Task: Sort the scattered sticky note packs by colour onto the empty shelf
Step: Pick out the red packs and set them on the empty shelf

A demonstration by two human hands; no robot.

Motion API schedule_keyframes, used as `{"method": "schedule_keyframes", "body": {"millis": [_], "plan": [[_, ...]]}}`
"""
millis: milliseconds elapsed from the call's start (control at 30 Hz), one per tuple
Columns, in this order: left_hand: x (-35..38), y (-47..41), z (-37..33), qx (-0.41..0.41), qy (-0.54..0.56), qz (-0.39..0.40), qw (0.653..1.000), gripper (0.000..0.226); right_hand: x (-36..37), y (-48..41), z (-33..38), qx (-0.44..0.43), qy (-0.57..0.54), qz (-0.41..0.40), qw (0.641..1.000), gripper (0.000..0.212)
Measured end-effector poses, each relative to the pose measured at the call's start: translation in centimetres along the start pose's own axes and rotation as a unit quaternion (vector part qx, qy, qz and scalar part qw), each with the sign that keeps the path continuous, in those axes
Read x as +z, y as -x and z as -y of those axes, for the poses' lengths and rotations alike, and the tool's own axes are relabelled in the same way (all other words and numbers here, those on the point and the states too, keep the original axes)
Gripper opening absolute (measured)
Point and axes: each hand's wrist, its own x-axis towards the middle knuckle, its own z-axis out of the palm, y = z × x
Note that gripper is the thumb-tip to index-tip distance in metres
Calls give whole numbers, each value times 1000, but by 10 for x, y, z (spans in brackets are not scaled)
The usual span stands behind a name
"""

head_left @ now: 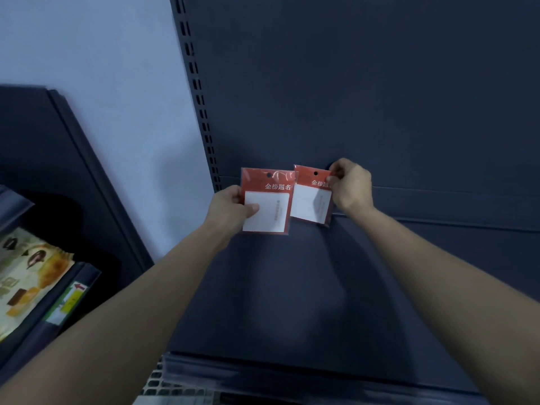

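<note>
Two sticky note packs with red headers and white pads are held upright side by side at the back of the dark shelf [292, 287]. My left hand [233, 204] pinches the left pack [267, 203] by its left edge, thumb across the white pad. My right hand [349, 184] pinches the right pack [311, 197] at its upper right corner. The right pack is tilted slightly and sits just behind the left pack's right edge. Both packs stand close to the shelf's dark back panel [365, 83].
A slotted upright [201, 109] runs along the left of the back panel, beside a pale wall. A neighbouring shelf unit at the left holds a colourful printed package [26, 276] and a price label strip [68, 302]. A wire grid [163, 384] shows below the shelf's front edge.
</note>
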Motion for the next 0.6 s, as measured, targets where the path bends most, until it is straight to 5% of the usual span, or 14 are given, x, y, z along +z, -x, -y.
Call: {"method": "schedule_keyframes", "body": {"millis": [600], "plan": [[65,-38,7,-3,5,59,998,23,0,-6,-14,-58,-44,-49,996,21]]}}
